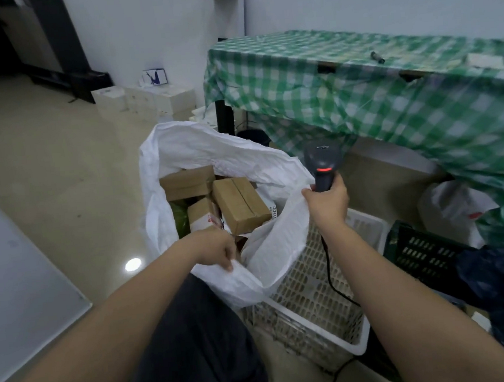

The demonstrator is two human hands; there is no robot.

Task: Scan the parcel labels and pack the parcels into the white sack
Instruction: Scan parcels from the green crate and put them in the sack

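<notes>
The white sack (211, 151) stands open on the floor in front of me, with several brown cardboard parcels (240, 205) inside it. My left hand (216, 248) pinches the sack's near rim. My right hand (328, 204) grips the handle of a dark barcode scanner (322, 161) with a red light, and its fingers also hold the sack's right rim. The scanner's black cable hangs down past the basket.
A white slotted plastic basket (310, 294) sits right of the sack, under my right arm. A dark green crate (424, 252) lies further right. A table under a green checked cloth (357, 92) stands behind. White boxes (147, 99) are stacked by the far wall.
</notes>
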